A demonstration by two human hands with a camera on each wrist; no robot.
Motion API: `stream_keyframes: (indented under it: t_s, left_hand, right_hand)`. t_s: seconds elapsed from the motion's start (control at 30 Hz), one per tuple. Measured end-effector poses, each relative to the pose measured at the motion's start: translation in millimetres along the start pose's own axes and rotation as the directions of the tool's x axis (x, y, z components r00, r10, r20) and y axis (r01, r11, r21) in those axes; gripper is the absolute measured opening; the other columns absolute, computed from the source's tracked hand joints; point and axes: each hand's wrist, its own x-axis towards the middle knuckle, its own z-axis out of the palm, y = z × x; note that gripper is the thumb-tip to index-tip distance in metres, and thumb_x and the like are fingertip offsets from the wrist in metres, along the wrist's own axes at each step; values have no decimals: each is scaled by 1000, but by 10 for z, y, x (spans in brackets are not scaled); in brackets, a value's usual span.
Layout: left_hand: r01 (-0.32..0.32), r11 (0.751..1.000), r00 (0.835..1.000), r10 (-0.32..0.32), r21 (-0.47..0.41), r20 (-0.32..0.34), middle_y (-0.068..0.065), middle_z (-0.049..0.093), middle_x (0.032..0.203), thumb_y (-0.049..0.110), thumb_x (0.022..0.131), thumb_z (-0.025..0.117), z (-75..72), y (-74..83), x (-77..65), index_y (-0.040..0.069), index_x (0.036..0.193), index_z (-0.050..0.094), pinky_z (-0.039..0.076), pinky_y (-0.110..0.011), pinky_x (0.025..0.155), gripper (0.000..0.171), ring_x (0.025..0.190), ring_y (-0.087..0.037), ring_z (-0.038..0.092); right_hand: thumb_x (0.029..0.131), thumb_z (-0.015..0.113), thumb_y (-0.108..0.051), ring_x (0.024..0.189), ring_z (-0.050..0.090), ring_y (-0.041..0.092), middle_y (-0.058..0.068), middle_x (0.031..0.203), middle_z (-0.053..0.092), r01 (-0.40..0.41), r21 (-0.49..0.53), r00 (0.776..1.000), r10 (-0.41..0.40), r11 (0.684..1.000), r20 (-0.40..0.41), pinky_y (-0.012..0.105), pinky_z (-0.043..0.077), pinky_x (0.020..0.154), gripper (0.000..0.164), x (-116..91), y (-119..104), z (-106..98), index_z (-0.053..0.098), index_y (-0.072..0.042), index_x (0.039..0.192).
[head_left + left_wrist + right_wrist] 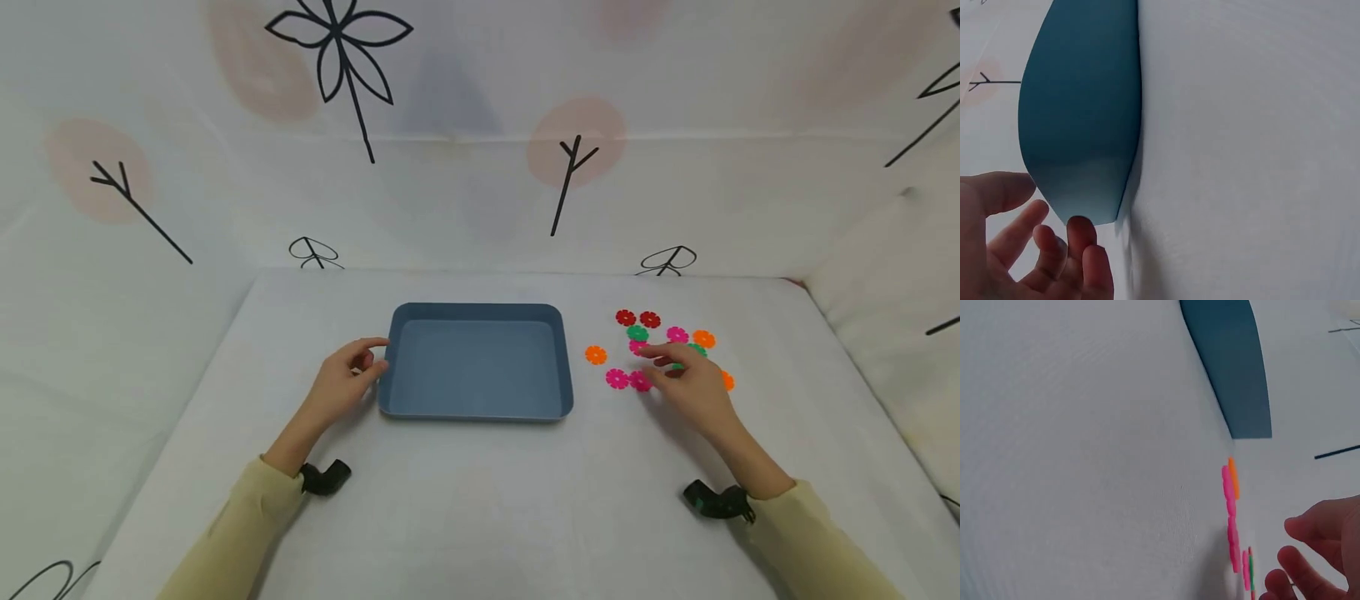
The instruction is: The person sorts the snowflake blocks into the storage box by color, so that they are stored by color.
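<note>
A blue-grey rectangular tray lies flat on the white table. My left hand is at its left rim, thumb and fingers apart, fingertips right at the edge; the left wrist view shows the tray's outer wall beside them. My right hand hovers over a scatter of notched, flower-shaped plastic discs, thumb and forefinger apart and no disc between them. Pink discs lie near the fingertips, with an orange disc to the left. Red discs and a green disc lie behind; several others are partly hidden by the hand.
White cloth with black line drawings rises behind the table and along both sides. Dark wrist cameras are strapped at both sleeves. White tabletop stretches in front of the tray.
</note>
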Motion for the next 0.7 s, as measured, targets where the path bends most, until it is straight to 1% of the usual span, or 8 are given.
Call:
stream_keyframes:
  t_s: [0.03,0.13,0.2,0.27,0.43,0.57,0.63,0.7]
  left_hand:
    - [18,999,1000,-17,-34,23,-6,50,86,14,98,65,-1,-15,9,8,133,61,40,-27,57,36,72,-20,51]
    - [49,987,994,-33,-151,108,-8,52,92,14,99,64,-8,-77,35,7,138,57,42,-27,60,40,73,-18,51]
    - [60,976,987,-26,-211,160,-9,51,97,13,100,62,-13,-116,47,5,141,54,44,-28,62,43,75,-17,51]
    - [66,967,981,-17,-246,195,-10,51,100,13,100,61,-19,-148,54,4,143,52,45,-28,62,44,77,-17,52]
    - [73,962,977,-16,-263,215,-10,51,103,10,100,61,-20,-206,66,4,144,51,43,-28,60,45,77,-17,53]
    - [77,961,973,-14,-265,232,-10,52,103,4,100,59,-23,-230,86,0,145,48,41,-27,59,47,75,-18,52]
    - [76,961,970,-10,-267,242,-11,51,103,2,99,59,-35,-208,91,-2,145,47,41,-28,59,47,75,-18,52]
    - [71,961,968,-2,-268,250,-11,52,102,0,98,59,-60,-139,82,-5,144,47,42,-28,59,47,74,-17,53]
  right_hand:
    - [93,69,-11,103,58,32,17,117,63,-8,3,1000,8,1000,10,8,44,70,30,2,13,-7,68,-3,122]
    - [93,69,-11,103,57,33,18,118,61,-22,3,999,21,1000,39,12,47,68,31,6,49,-24,67,-3,123]
    - [92,70,-10,103,57,33,19,117,61,-24,1,998,24,1000,57,14,48,67,32,9,66,-31,67,-3,123]
    - [92,70,-9,102,56,33,19,117,60,-25,-4,997,25,1000,72,15,49,67,32,17,79,-40,67,-3,123]
    - [92,71,-12,98,58,32,17,113,61,-42,-21,995,43,999,94,17,50,67,33,37,116,-59,67,-4,124]
    - [93,71,-14,97,58,32,17,110,63,-56,-50,996,60,997,70,18,49,67,32,55,149,-70,67,-4,123]
    - [93,70,-13,97,58,33,18,110,64,-62,-69,997,65,996,52,19,48,68,32,64,158,-84,67,-4,123]
    - [93,69,-11,99,57,34,19,111,64,-73,-87,996,76,994,38,21,48,69,32,72,168,-108,66,-3,124]
